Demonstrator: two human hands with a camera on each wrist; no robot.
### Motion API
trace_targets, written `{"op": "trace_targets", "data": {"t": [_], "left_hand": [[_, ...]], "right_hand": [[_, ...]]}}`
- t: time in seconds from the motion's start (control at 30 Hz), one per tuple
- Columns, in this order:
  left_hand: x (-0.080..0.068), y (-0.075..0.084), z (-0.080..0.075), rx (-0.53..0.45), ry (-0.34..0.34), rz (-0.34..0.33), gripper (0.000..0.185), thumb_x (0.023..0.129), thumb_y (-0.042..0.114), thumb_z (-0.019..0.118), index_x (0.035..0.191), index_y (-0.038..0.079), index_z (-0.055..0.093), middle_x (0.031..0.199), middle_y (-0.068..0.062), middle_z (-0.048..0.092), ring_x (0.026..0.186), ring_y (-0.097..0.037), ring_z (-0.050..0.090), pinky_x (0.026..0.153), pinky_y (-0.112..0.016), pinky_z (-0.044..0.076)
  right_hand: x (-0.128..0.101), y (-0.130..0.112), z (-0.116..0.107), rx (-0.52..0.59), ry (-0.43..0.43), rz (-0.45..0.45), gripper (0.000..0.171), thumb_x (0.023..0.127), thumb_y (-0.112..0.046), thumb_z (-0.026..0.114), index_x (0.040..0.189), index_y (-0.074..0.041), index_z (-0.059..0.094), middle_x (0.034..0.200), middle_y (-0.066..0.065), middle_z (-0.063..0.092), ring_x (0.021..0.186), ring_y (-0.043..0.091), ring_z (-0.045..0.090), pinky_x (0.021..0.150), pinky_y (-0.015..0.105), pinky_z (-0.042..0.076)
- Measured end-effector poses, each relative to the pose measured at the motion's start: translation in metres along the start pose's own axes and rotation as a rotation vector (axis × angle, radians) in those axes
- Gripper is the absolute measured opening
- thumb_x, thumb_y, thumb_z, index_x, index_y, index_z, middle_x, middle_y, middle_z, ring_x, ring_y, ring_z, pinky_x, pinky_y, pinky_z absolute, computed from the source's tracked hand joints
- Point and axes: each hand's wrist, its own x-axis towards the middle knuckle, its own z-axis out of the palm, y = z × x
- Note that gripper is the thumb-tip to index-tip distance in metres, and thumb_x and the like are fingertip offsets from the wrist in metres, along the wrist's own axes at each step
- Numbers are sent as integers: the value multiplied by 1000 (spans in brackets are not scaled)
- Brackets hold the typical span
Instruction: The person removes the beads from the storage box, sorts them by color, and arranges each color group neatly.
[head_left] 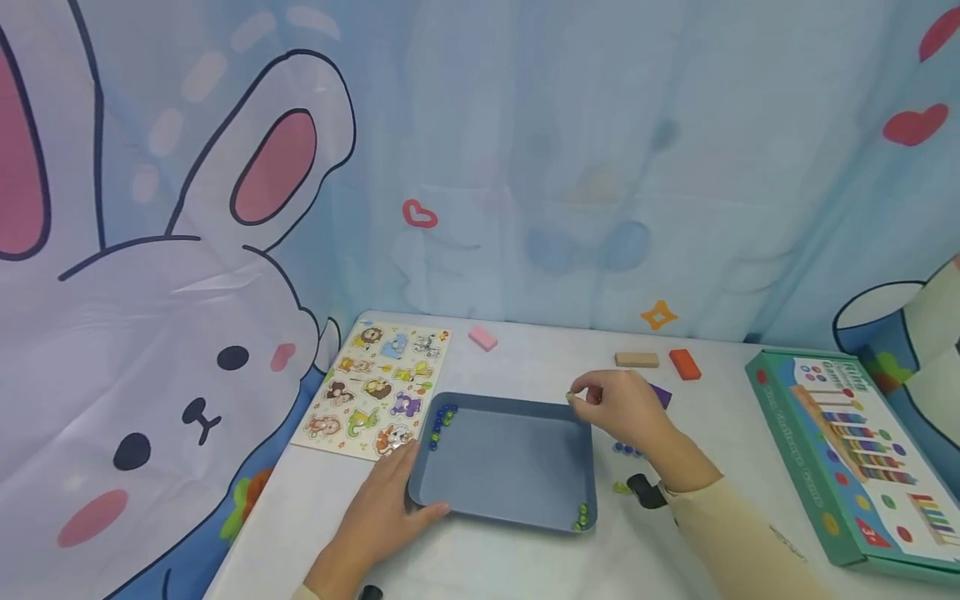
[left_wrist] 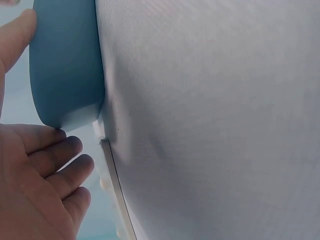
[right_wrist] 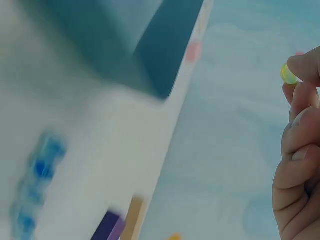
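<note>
A grey-blue tray [head_left: 517, 467] lies on the table, with several dark blue and green marbles [head_left: 442, 421] along its left end. Green marbles [head_left: 582, 517] also sit in its near right corner. My left hand [head_left: 382, 504] rests against the near left corner, its thumb and index finger touching the tray wall [left_wrist: 67, 65]. Over the far right corner, my right hand [head_left: 622, 408] pinches a yellow-green marble [right_wrist: 288, 74] between thumb and index finger. Beside the tray's right side lie blue marbles [head_left: 627, 450], partly hidden by the right arm, and green marbles [head_left: 621, 487].
An animal puzzle board [head_left: 375, 392] lies left of the tray. Behind are a pink block [head_left: 482, 337], a wooden block [head_left: 637, 359], a red block [head_left: 685, 364] and a partly hidden purple block [head_left: 662, 396]. A green game box [head_left: 847, 458] stands at the right.
</note>
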Motion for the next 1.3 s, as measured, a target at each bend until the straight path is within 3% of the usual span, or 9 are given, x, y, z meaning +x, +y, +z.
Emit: {"op": "trace_targets", "data": {"t": [0.2,0.47,0.97,1.3], "left_hand": [[0,-1,-2,-6,-3,-6,113,82,76,72,165,10,31,170,-10,36,157,-36,34,128,-57,32],[-1,-2,0,-9,-1,6,113,82,75,73,165,10,32,170,-10,37,157,-35,35,128,-57,33],[-2,-2,-1,-18,8,18,112,82,75,74,166,15,30,170,-8,37,157,-34,35,128,-56,33],[-2,-1,-1,-17,0,16,112,83,72,75,166,12,30,170,-10,35,157,-35,35,128,-57,32]], "right_hand": [[-21,32,-17,-38,17,84,14,90,-23,79,99,-12,81,65,-5,54,56,13,45,49,23,35],[-54,64,-21,-58,5,163,14,90,-22,80,99,-11,80,65,-4,52,57,13,45,47,23,33],[-110,93,-6,-87,-134,251,12,86,-19,81,97,-15,80,65,-9,53,58,8,45,49,21,32],[-120,99,5,-64,-216,328,12,84,-16,80,96,-16,81,62,-7,55,60,11,50,50,22,35]]}}
